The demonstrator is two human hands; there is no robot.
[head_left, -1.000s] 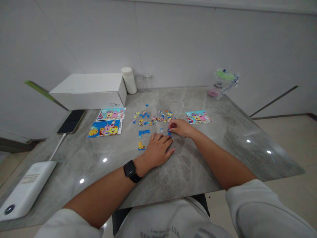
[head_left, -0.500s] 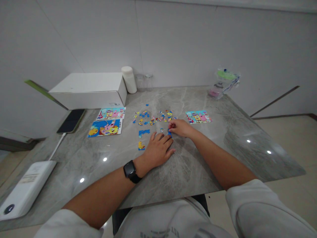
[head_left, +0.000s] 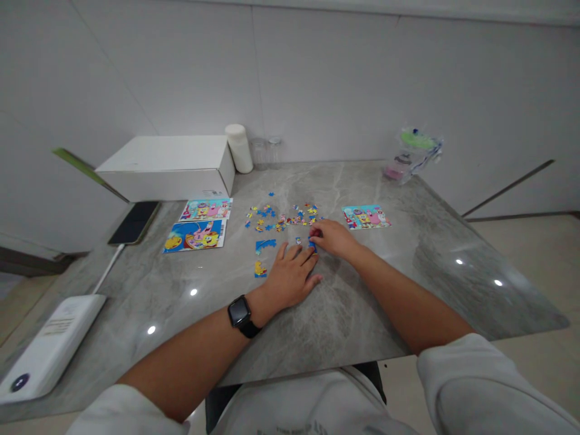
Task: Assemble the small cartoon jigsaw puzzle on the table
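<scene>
My left hand (head_left: 292,277) lies flat on the table with its fingers spread, the fingertips beside a blue jigsaw piece (head_left: 312,243). At that same blue piece, the thumb and fingers of my right hand (head_left: 333,237) are pinched together on it. Just left of my left hand are a joined blue corner section (head_left: 264,244) and a yellow section (head_left: 260,270) of the puzzle. Beyond both hands, several loose jigsaw pieces (head_left: 283,221) are scattered. One small piece (head_left: 298,240) sits alone between the hands and that scatter.
Picture cards (head_left: 194,235) lie at left, another card (head_left: 366,217) at right. A white box (head_left: 167,169), white bottle (head_left: 239,149) and two glasses (head_left: 274,154) stand at the back. A phone (head_left: 135,222) is cabled to a white power bank (head_left: 52,347). A plastic bag (head_left: 410,158) sits back right.
The whole view has shifted slightly. Both hands stay in nearly the same place over the table, with the right fingers still at the blue piece.
</scene>
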